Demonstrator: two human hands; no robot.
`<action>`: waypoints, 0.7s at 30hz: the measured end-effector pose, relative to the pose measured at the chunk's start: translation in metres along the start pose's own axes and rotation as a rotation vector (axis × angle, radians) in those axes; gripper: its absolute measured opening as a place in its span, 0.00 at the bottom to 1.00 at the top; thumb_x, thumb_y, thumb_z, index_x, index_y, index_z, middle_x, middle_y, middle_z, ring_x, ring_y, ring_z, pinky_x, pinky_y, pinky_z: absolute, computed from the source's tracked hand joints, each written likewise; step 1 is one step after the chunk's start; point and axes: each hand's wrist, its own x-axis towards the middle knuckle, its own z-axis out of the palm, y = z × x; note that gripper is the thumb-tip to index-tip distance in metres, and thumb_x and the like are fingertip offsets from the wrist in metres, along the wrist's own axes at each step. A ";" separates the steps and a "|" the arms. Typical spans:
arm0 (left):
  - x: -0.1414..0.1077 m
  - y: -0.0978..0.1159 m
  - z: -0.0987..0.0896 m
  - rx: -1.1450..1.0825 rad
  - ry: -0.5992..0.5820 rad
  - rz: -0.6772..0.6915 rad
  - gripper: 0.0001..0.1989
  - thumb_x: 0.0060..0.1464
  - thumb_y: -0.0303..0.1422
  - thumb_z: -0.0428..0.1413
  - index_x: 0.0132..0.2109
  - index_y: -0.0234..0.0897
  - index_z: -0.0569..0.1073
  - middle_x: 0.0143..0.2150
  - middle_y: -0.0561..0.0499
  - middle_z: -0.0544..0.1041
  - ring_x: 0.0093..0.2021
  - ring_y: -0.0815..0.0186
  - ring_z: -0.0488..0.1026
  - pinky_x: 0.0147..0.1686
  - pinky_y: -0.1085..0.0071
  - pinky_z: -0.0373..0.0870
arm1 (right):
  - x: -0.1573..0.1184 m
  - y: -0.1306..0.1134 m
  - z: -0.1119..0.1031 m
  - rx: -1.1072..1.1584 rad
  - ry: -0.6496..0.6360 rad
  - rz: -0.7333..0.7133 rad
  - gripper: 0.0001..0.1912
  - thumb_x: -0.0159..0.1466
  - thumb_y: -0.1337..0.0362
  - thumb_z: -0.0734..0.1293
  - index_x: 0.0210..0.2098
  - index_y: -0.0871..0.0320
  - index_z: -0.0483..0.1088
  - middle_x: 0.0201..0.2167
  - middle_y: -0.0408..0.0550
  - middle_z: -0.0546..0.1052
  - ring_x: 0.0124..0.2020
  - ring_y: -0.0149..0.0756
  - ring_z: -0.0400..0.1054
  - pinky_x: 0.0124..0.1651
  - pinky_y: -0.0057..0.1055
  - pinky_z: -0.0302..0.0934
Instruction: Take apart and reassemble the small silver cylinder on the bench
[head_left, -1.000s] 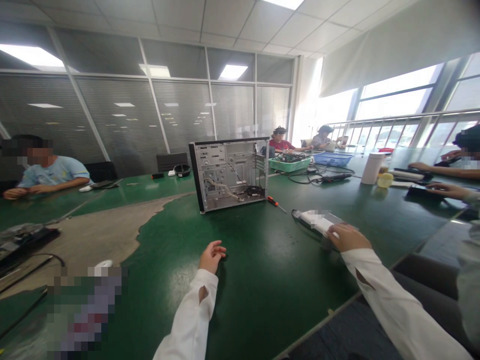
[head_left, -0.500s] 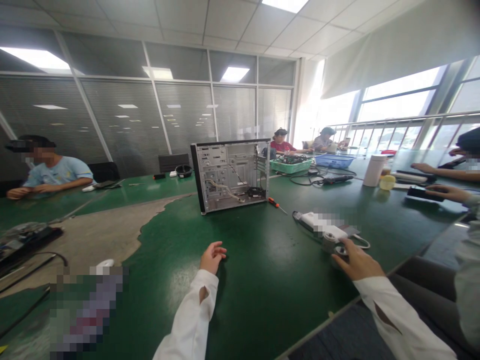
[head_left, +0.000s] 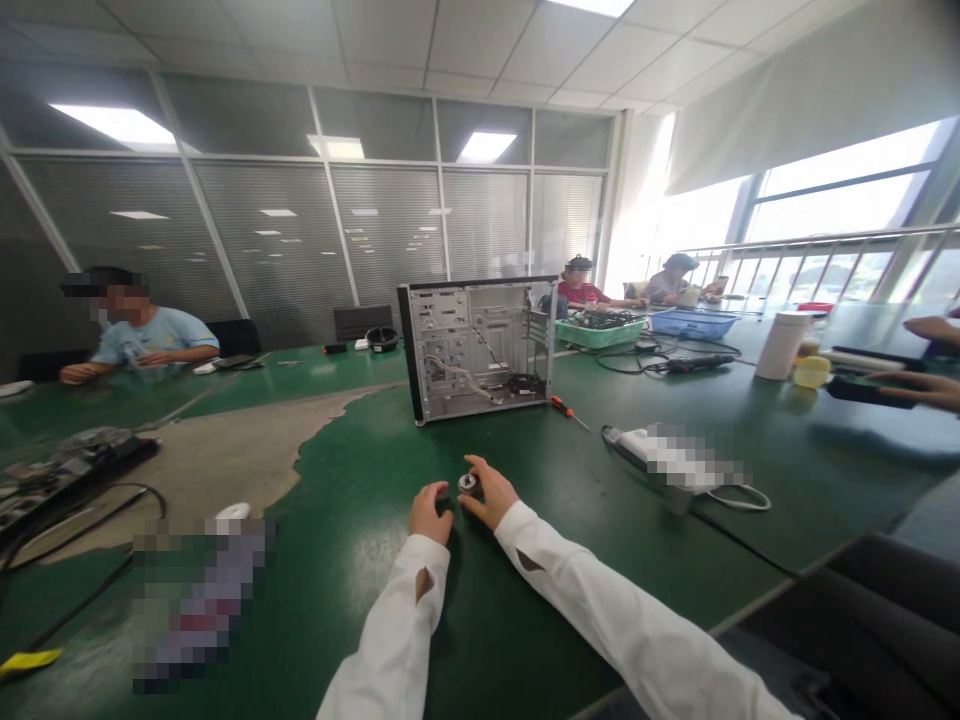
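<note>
My right hand (head_left: 491,497) is closed around a small silvery round part with a dark centre (head_left: 468,484), just above or on the green tabletop; I cannot tell which. Close beside it on the left is my left hand (head_left: 431,514), its fingers loosely curled and apart, with nothing in them. Beyond both hands stands an open computer case (head_left: 484,350), its metal inside, loose wires and a dark fan-like part showing. A screwdriver with an orange and black handle (head_left: 562,406) lies by the case's lower right corner.
To the right lies a white block with a cable (head_left: 637,441), partly blurred out. Green (head_left: 600,335) and blue (head_left: 694,325) baskets, a black-handled tool (head_left: 701,363) and a pale bottle (head_left: 782,346) are farther back. Electronic parts (head_left: 67,470) lie left. Other people sit around the table.
My right hand has moved left from beside the white block to my left hand, carrying the round part. The view has swung slightly left. My left hand stays nearly in place.
</note>
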 end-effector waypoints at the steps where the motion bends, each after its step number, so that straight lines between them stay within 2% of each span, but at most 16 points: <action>1: 0.000 0.002 -0.001 0.060 0.000 0.024 0.21 0.35 0.18 0.49 0.41 0.33 0.67 0.42 0.47 0.70 0.43 0.65 0.65 0.43 0.69 0.61 | 0.004 0.003 0.008 0.043 0.023 -0.003 0.33 0.49 0.64 0.65 0.52 0.60 0.50 0.37 0.49 0.67 0.39 0.37 0.61 0.43 0.36 0.58; 3: -0.001 0.006 -0.004 0.153 -0.001 0.049 0.22 0.35 0.21 0.51 0.43 0.34 0.67 0.43 0.47 0.69 0.46 0.63 0.63 0.46 0.67 0.57 | 0.007 0.009 0.018 0.117 0.058 -0.034 0.35 0.48 0.65 0.65 0.53 0.59 0.49 0.40 0.50 0.66 0.41 0.38 0.60 0.42 0.36 0.58; 5: -0.002 0.011 -0.005 0.197 -0.026 0.013 0.21 0.37 0.25 0.53 0.44 0.37 0.67 0.45 0.48 0.69 0.47 0.61 0.62 0.46 0.66 0.57 | 0.006 0.014 0.021 0.166 0.064 -0.094 0.36 0.46 0.67 0.66 0.52 0.58 0.50 0.43 0.51 0.64 0.44 0.39 0.58 0.42 0.36 0.58; 8: -0.004 0.021 -0.007 0.245 -0.059 -0.011 0.20 0.38 0.31 0.54 0.43 0.41 0.67 0.45 0.50 0.70 0.49 0.59 0.61 0.45 0.64 0.56 | 0.002 0.016 0.017 0.213 0.041 -0.142 0.31 0.44 0.72 0.64 0.48 0.56 0.55 0.44 0.50 0.63 0.45 0.39 0.58 0.38 0.34 0.60; 13: -0.002 0.031 -0.006 0.270 -0.082 -0.031 0.17 0.38 0.35 0.55 0.39 0.42 0.68 0.41 0.52 0.71 0.47 0.60 0.62 0.44 0.65 0.55 | 0.001 0.011 0.005 0.286 -0.029 -0.124 0.29 0.42 0.76 0.59 0.45 0.55 0.57 0.42 0.49 0.62 0.42 0.36 0.59 0.30 0.26 0.61; 17: 0.004 0.030 -0.003 0.261 -0.080 -0.054 0.15 0.38 0.37 0.55 0.38 0.43 0.69 0.39 0.52 0.73 0.45 0.60 0.64 0.43 0.65 0.55 | 0.000 0.011 0.001 0.297 -0.054 -0.101 0.30 0.42 0.77 0.58 0.45 0.54 0.57 0.43 0.48 0.61 0.41 0.35 0.59 0.30 0.25 0.61; 21: 0.007 0.019 0.000 0.206 -0.067 0.005 0.16 0.37 0.40 0.56 0.37 0.42 0.70 0.37 0.51 0.73 0.44 0.59 0.65 0.42 0.65 0.57 | -0.002 0.015 0.003 0.304 -0.104 -0.082 0.33 0.41 0.77 0.59 0.47 0.54 0.55 0.45 0.49 0.60 0.41 0.36 0.59 0.32 0.27 0.61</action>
